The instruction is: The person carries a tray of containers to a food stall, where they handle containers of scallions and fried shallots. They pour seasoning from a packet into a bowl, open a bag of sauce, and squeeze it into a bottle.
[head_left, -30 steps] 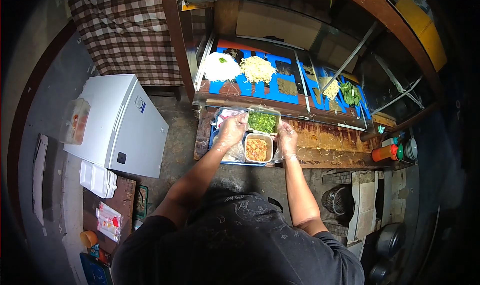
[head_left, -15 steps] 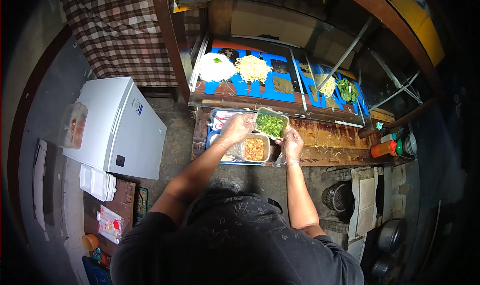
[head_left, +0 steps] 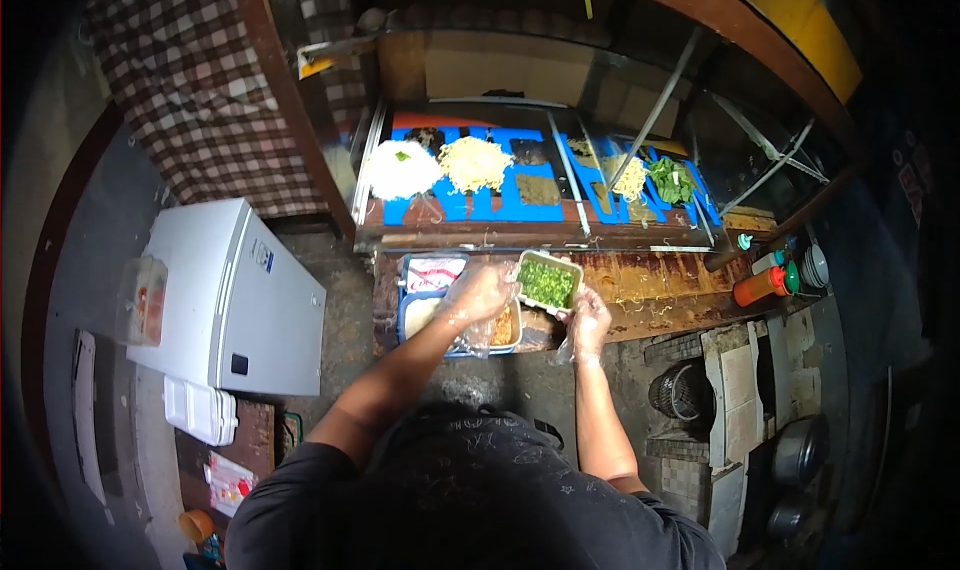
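My right hand (head_left: 590, 322), in a clear plastic glove, grips the right side of a rectangular container (head_left: 523, 266) filled with chopped green onions (head_left: 548, 282). The container is held tilted above the wooden counter. My left hand (head_left: 480, 295), also gloved, is closed at its left rim; the fingertips are partly hidden. Below my left hand sits a container of orange-red food (head_left: 505, 327), largely covered by the hand and glove. It stands in a blue tray (head_left: 402, 288), beside a white-filled container (head_left: 420, 314) and a red-and-white packet (head_left: 436, 273).
Behind the wooden counter (head_left: 650, 280), a glass-fronted case holds a white mound (head_left: 403, 173), noodles (head_left: 475, 165) and leafy greens (head_left: 670, 180). Bottles (head_left: 762, 287) stand at the right end. A white chest freezer (head_left: 225, 295) is at left, foam boxes (head_left: 198, 411) below it.
The view has shifted slightly. The green onion container has moved a little right and down with my hands. My left hand covers more of the orange-red food.
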